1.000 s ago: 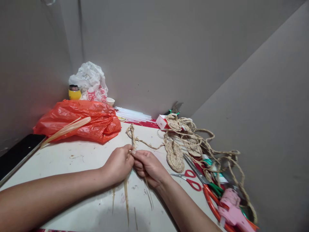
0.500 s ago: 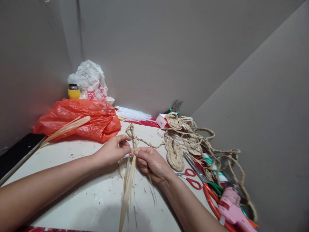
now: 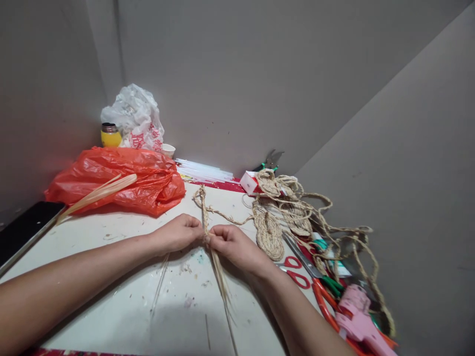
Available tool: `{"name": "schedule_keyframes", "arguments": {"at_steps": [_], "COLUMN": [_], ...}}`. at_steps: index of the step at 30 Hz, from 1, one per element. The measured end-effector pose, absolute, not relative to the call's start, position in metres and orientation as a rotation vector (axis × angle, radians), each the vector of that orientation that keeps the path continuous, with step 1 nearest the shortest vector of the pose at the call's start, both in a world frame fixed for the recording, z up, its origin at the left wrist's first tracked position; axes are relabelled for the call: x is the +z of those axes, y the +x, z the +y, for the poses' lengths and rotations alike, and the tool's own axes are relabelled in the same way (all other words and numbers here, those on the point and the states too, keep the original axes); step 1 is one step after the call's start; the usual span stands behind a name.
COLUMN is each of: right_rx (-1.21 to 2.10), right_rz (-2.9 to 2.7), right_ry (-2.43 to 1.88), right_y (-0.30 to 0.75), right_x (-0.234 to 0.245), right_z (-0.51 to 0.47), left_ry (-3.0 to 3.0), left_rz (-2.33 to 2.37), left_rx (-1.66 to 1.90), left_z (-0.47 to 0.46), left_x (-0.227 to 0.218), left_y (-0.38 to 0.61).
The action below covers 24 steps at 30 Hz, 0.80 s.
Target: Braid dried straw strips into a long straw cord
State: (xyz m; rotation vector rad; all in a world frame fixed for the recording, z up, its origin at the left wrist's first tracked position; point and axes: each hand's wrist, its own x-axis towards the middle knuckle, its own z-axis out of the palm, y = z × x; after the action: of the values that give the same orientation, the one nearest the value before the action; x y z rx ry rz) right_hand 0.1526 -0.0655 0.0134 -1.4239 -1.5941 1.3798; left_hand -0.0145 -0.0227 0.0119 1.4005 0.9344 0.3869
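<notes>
Where gray walls (image 3: 230,74) meet, a white table (image 3: 111,306) holds straw and rope

Plain and smooth, the walls close in around the table, and its hard, flat top has small bits and stains on it. A shiny orange-red plastic bag (image 3: 156,193) slumps at the far left, soft and full of folds. Along the right lies a bumpy heap of braided rope (image 3: 269,237), part wound in flat ovals, part in loose loops. Behind the orange-red bag sits a crumpled, thin white bag (image 3: 131,106).

The left hand (image 3: 181,232) has its fingers curled in, with thumb and finger pinching a straw braid (image 3: 204,210). The right hand (image 3: 233,244) is closed too, pinching just beside it; I cannot tell which strands each one has. A pink plastic glue gun (image 3: 354,306) lies at the near right, and red-handled scissors (image 3: 300,280) lie by the rope. That braid is at the middle of the table, thin and knobbly. Dry, skinny straw ends (image 3: 221,282) poke out below the right hand.
</notes>
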Motion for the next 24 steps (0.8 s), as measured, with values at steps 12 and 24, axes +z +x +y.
{"name": "schedule_keyframes", "arguments": {"at_steps": [12, 24], "right_rx": [0.758, 0.886], "right_rz": [-2.003, -2.058], "right_ry": [-1.59, -1.569], "right_y": [0.15, 0.16], "right_x": [0.013, 0.022], "right_z": [-0.072, -0.071], "left_ry": [1.321, 1.375], "left_rz": [0.879, 0.957], "left_rx": [0.3, 0.401], "left_z": [-0.026, -0.028], "left_x": [0.018, 0.008], "left_y": [-0.014, -0.012]}}
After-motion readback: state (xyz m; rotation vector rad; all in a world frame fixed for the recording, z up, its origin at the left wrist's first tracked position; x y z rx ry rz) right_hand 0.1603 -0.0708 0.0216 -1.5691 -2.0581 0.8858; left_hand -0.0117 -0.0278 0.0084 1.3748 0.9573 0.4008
